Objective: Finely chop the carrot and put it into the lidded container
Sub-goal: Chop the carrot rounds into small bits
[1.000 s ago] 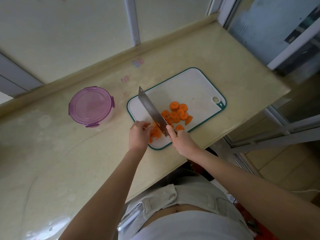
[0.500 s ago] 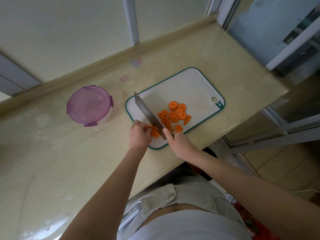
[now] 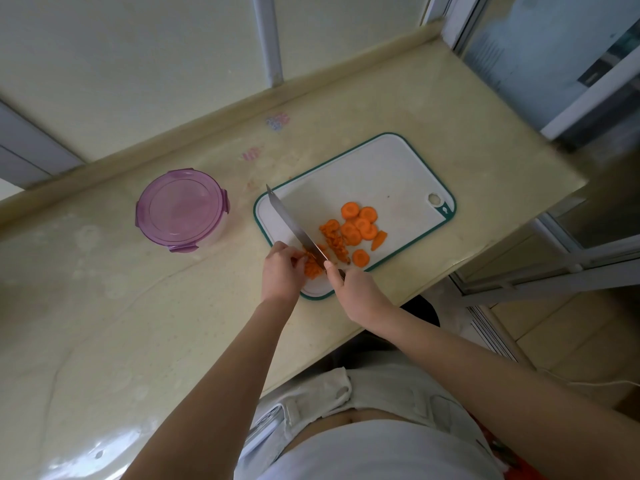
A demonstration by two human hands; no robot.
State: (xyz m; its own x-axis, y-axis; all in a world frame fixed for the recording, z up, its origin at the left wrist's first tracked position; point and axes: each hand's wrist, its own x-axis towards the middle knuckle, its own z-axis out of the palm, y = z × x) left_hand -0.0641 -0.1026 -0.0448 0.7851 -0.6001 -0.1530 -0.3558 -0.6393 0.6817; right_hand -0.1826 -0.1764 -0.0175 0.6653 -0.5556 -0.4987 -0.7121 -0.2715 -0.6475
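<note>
Leftward shift since half-second ago: long steel knife point(image 3: 294, 223). Your right hand point(image 3: 356, 289) grips handle; your left hand point(image 3: 282, 271) curls onto orange carrot pieces point(image 3: 313, 268), just left of blade, at near edge of white green-rimmed chopping board point(image 3: 381, 174). Purple-lidded round container point(image 3: 180, 209) closed, well apart leftward.

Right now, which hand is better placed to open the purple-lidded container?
Left. The left hand only steadies the carrot pieces and is nearer the container; the right hand grips the knife.

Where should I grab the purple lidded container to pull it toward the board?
Probably the container by its clear round wall below the purple lid, coming from the side facing the cutting board. It stands upright, lid on, and the flat lid gives little to pinch.
</note>
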